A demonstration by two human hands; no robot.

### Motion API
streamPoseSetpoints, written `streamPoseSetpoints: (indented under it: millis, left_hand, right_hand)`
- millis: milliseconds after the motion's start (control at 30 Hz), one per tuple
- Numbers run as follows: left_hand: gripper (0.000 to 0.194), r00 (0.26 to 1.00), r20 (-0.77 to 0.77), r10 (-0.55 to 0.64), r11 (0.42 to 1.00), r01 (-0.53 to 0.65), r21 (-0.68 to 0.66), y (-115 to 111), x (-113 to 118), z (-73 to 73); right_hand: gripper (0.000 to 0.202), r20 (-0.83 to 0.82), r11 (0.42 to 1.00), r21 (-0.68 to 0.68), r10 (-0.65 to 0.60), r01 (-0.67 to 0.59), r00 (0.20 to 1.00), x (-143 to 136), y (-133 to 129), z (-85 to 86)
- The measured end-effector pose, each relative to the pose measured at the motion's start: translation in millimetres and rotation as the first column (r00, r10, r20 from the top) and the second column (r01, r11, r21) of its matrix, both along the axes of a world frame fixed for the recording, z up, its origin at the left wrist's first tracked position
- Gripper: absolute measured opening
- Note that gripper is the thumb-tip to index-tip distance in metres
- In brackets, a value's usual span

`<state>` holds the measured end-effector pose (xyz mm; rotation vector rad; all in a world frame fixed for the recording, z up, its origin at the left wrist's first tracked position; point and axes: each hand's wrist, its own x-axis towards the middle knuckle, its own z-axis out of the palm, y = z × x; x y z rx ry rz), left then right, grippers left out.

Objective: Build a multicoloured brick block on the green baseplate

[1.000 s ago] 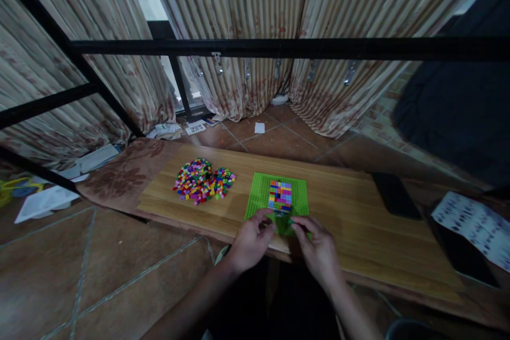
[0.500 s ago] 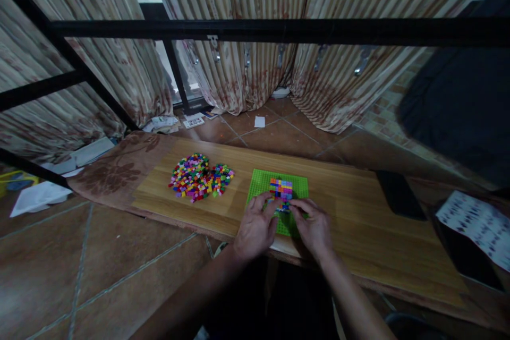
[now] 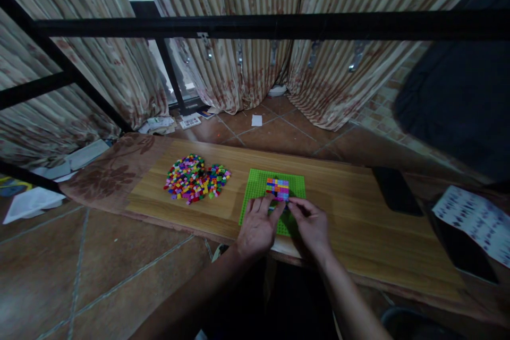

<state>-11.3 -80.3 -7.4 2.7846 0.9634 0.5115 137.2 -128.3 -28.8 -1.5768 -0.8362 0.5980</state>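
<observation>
A block of coloured toy bricks stands on a green studded baseplate. My left hand is curled against the block's left and front side, its fingers and thumb bent around the lower part. At the front right corner, my right hand has thumb and index finger pinched together against the bricks. Whatever lies between those right fingertips is too small and covered to make out. Both hands hide the block's near end and part of the baseplate.
A heap of loose toy bricks lies on the wooden board to the left. Toward the right are a dark phone-like slab and a printed sheet. A black metal rail crosses beyond the board.
The view has shifted slightly, so everything sits a little further left. My left thumb has come forward toward the right fingertips, and both hands cover the block's near end more.
</observation>
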Motion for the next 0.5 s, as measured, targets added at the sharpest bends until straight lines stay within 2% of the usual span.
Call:
streamPoseSetpoints:
  millis: [300, 500]
  left_hand:
    - [0.045, 0.999, -0.037, 0.014, 0.999, -0.013, 0.040, 1.4, 1.8, -7.4]
    - [0.045, 0.998, -0.052, 0.028, 0.999, -0.027, 0.026, 0.6, 3.0, -8.3]
  right_hand:
    - [0.030, -0.178, 0.995, -0.056, -0.086, 0.077, 0.980, -1.9, 5.2, -3.5]
    - [0.033, -0.218, 0.987, -0.102, -0.142, 0.122, 0.966, -4.7, 6.3, 1.1]
